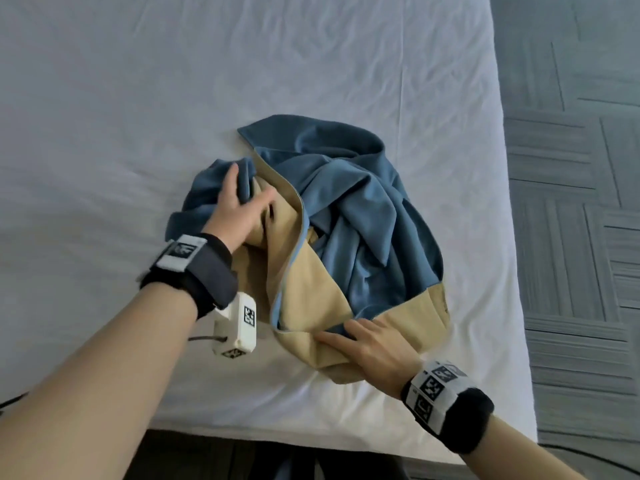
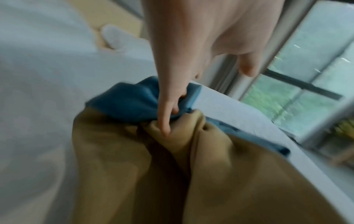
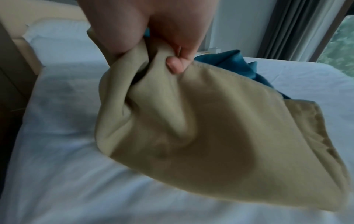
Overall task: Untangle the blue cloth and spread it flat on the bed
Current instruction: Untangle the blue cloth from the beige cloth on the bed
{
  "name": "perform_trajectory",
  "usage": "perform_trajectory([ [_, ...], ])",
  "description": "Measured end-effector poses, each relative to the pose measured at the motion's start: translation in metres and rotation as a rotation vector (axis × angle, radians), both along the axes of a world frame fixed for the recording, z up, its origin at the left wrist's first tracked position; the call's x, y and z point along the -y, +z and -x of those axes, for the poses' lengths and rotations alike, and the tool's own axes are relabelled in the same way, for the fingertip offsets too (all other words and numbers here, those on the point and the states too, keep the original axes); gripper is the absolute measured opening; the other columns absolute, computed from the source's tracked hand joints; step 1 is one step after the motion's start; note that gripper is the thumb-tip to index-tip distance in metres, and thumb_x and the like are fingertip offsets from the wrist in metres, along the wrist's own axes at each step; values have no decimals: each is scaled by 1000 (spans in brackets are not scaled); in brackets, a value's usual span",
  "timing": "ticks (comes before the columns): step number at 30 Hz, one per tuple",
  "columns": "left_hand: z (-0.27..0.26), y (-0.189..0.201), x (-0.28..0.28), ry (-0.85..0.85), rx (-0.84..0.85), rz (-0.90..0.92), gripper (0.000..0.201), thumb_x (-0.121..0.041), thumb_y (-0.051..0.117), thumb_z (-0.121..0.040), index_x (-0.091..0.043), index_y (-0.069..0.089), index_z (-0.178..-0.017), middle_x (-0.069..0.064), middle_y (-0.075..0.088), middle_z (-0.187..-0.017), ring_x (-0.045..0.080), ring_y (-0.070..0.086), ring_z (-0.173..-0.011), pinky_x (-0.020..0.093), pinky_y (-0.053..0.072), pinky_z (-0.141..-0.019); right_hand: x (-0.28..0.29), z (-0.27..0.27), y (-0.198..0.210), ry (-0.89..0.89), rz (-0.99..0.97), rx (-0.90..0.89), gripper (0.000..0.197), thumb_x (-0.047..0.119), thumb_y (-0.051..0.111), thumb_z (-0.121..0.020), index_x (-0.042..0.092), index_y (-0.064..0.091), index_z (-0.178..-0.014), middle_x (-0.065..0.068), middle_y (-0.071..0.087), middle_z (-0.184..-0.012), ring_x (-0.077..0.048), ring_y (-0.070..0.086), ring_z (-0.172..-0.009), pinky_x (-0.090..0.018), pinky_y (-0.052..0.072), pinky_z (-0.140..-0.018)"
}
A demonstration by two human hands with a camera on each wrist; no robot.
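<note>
The blue cloth (image 1: pixel 353 216), tan on its other side, lies bunched in a heap near the bed's right front corner. My left hand (image 1: pixel 246 199) grips a blue fold at the heap's left side; the left wrist view shows the left hand (image 2: pixel 178 106) with fingers curled into blue and tan fabric of the cloth (image 2: pixel 134 166). My right hand (image 1: pixel 346 336) holds the tan part at the heap's near edge. In the right wrist view the right hand (image 3: pixel 153 54) pinches a tan fold of the cloth (image 3: pixel 191 136) between thumb and fingers, raised a little off the sheet.
The bed (image 1: pixel 138 98) has a wrinkled white sheet stretching left and far from the heap. Its right edge drops to grey patterned floor (image 1: pixel 571 202), and its near edge is just below my arms. A pillow (image 3: pixel 57 37) and a window (image 2: pixel 306 75) lie beyond.
</note>
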State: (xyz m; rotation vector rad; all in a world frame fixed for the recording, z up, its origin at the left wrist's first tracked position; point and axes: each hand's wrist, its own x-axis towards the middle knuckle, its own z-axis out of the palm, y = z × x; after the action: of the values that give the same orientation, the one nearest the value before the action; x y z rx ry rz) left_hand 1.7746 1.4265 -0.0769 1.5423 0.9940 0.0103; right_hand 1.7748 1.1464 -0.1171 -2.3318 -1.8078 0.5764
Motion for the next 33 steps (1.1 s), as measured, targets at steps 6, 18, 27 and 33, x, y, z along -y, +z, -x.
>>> perform_trajectory([
  [6, 53, -44, 78, -146, -276, -280, 125, -39, 81, -63, -23, -8, -149, 8, -3, -158, 24, 9, -146, 37, 15, -117, -5, 34, -9, -216, 172, -366, 59, 50, 35, -83, 23, 34, -136, -2, 57, -121, -24, 55, -111, -40, 50, -78],
  [18, 155, -71, 102, -53, -351, -149, 29, -15, 50, -92, -2, 56, -118, 20, 63, -118, 35, 58, -106, 37, 46, -89, 48, 50, -36, -543, 304, -29, 33, 35, 60, -82, 17, 50, -108, -2, 68, -91, -29, 65, -87, -38, 41, -72],
  [27, 232, -75, 87, 122, -261, -102, 30, -11, 35, -98, -1, 48, -122, 22, 54, -124, 38, 54, -112, 52, 49, -94, 47, 162, -45, -809, 188, -362, 31, 38, 53, -88, 21, 45, -113, -10, 69, -99, -36, 64, -89, -36, 43, -63],
  [33, 290, -74, 60, 76, -315, -335, 26, -14, 34, -97, -3, 51, -113, 25, 58, -107, 43, 59, -94, 48, 51, -84, 46, 160, -21, -897, 20, -326, 9, 24, 55, -89, 17, 61, -91, -10, 71, -86, -32, 64, -85, -30, 41, -62],
])
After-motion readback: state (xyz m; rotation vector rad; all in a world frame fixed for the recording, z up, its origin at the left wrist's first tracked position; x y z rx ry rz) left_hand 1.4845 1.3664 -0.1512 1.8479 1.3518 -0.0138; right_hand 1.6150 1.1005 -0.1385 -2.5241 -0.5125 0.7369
